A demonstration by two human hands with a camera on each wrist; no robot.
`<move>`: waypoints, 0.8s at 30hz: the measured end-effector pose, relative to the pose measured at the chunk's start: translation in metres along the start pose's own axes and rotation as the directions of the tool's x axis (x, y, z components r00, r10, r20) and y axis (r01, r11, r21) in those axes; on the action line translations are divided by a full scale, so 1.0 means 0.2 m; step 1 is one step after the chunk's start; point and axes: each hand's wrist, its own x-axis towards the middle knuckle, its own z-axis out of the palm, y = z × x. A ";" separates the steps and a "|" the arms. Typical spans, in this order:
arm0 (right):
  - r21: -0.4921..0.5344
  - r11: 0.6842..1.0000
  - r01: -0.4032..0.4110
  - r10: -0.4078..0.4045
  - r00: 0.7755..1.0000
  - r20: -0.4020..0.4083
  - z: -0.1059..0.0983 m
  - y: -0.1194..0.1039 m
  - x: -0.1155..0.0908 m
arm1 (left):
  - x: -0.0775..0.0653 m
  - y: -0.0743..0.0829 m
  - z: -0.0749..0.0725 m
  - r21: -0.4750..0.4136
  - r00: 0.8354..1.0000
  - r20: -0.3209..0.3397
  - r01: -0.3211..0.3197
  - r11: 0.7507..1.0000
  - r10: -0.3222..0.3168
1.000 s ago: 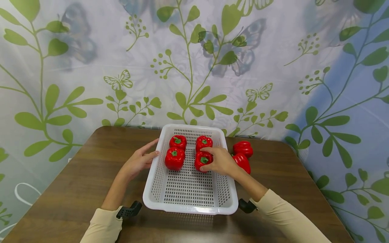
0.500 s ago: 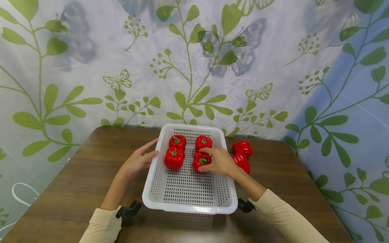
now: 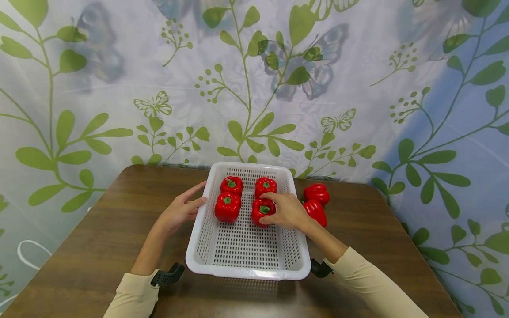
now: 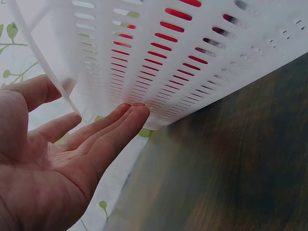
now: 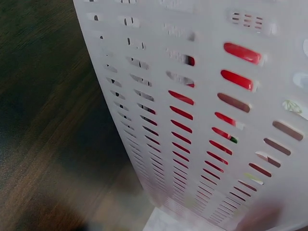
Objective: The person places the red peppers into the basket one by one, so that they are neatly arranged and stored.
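A white perforated plastic basket (image 3: 248,274) stands on the table. My right hand (image 3: 289,213) reaches over its right side and grips a glossy red bell pepper (image 3: 257,213), thumb in front and fingers behind. Directly behind that one sits another bell pepper (image 3: 265,184). Two more, a nearer bell pepper (image 3: 227,211) and a farther bell pepper (image 3: 234,183), form a row on the left, green stems up. Outside the left wall, my left hand (image 3: 177,216) touches the basket with nearly straight fingers (image 4: 113,144). From the right wrist, red shows through the slots; the grip itself is hidden.
On the brown wooden table (image 3: 354,229), two more red bell peppers lie right of the basket: one at the back (image 3: 317,193) and one closer (image 3: 316,213), partly behind my right hand. A patterned cloth (image 3: 179,88) hangs behind the table's back edge.
My right hand has shifted the gripped bell pepper slightly left and toward me inside the basket. My left hand keeps its place at the basket's left side.
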 end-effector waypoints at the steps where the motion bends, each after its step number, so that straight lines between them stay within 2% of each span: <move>1: 0.005 1.000 -0.001 0.001 1.000 0.001 0.00 0.00 0.00 | 0.00 0.00 0.00 0.002 1.000 0.003 -0.001 1.000 0.001; 11: 0.040 0.999 -0.016 0.015 1.000 0.015 -0.01 -0.02 0.00 | 0.00 0.00 -0.02 -0.012 1.000 0.014 -0.002 1.000 0.002; 15: 0.093 0.995 -0.029 0.026 0.999 0.034 -0.03 -0.01 0.01 | 0.00 0.00 -0.02 -0.024 1.000 0.016 -0.001 1.000 0.001; 24: 0.213 0.975 -0.064 0.071 0.997 -0.022 -0.08 0.00 0.02 | 0.01 0.01 -0.02 -0.043 1.000 0.020 0.003 0.999 -0.002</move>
